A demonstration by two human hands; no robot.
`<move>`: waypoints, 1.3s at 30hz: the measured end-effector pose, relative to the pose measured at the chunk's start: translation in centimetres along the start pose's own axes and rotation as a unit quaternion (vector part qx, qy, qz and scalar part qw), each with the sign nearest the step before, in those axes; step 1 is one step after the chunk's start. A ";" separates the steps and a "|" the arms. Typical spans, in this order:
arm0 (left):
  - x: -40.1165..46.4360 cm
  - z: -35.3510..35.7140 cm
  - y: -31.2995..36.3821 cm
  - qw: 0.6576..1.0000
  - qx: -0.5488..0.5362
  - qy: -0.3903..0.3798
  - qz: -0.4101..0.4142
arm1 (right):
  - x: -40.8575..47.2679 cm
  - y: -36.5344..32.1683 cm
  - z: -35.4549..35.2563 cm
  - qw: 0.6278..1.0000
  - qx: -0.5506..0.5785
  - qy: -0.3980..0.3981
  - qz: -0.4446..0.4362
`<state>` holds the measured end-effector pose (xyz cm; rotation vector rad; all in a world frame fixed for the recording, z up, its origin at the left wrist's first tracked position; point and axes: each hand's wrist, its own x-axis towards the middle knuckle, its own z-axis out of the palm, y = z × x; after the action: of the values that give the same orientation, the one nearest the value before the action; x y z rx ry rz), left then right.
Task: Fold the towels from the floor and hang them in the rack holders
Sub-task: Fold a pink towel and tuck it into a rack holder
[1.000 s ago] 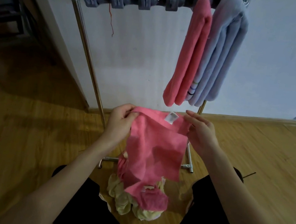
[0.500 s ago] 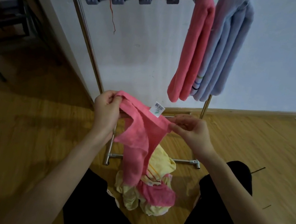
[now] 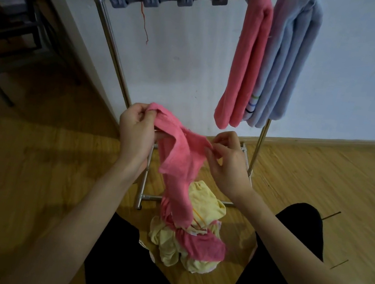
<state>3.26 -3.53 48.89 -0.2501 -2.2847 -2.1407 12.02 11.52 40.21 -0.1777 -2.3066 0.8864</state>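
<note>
Wooden floor (image 3: 31, 167) under towel pile (image 3: 180, 245)

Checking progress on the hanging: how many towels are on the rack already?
2: a folded pink towel and a light blue towel beside it, both at the rack's right end. The frame's top edge may hide more.

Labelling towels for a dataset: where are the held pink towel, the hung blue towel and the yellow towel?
held pink towel (image 3: 180, 150), head view, mid-cloth.
hung blue towel (image 3: 288, 59), head view, middle fold.
yellow towel (image 3: 204, 200), head view, upper part.
</note>
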 end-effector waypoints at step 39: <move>0.6 -0.8 0.4 0.999 -0.040 0.007 -0.013 | -0.2 -0.7 0.6 0.992 0.048 -0.103 -0.063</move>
<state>2.58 -4.24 49.45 -0.2060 -2.2105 -2.2420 11.89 10.57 40.20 0.1044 -2.4268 0.9873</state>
